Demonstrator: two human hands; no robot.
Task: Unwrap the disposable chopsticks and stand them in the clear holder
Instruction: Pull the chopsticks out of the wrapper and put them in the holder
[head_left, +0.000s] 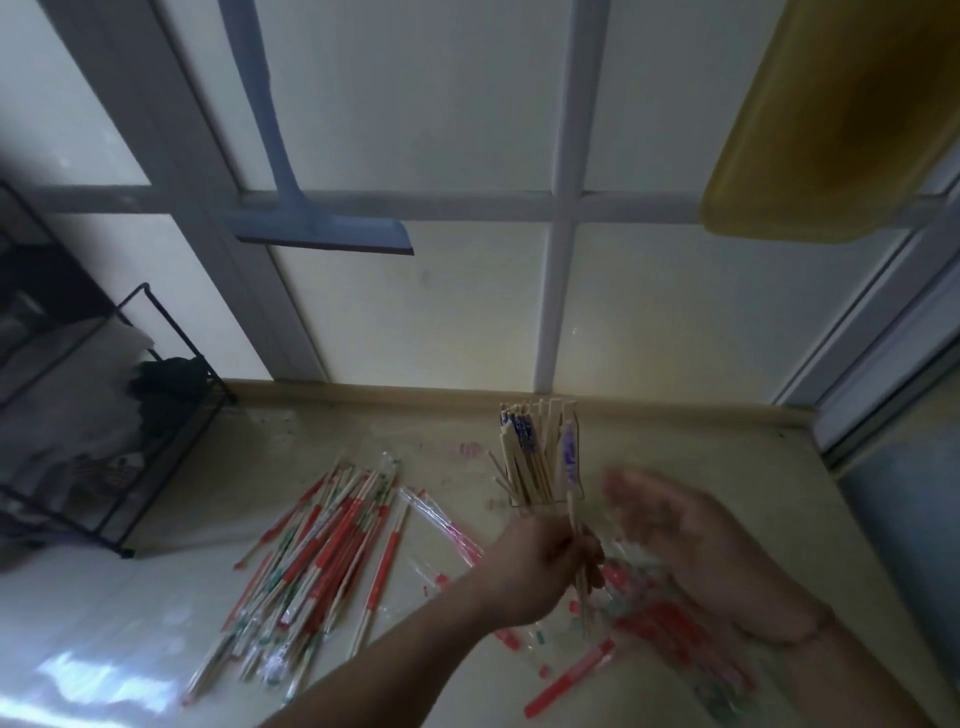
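A clear holder (566, 496) stands on the counter near the back, packed with several bare wooden chopsticks and some in blue-printed wrappers. My left hand (540, 566) grips a bare pair of chopsticks (579, 561) just in front of the holder, their upper ends at its base. My right hand (675, 525) is blurred, fingers spread and holding nothing, to the right of the holder. A pile of wrapped chopsticks (322, 545) in red, green and white sleeves lies to the left.
Empty clear and red wrappers (660, 629) litter the counter under and right of my hands. A black wire rack (104, 441) stands at the left edge. The tiled wall behind carries a blue squeegee (317, 223) and a yellow tray (831, 130).
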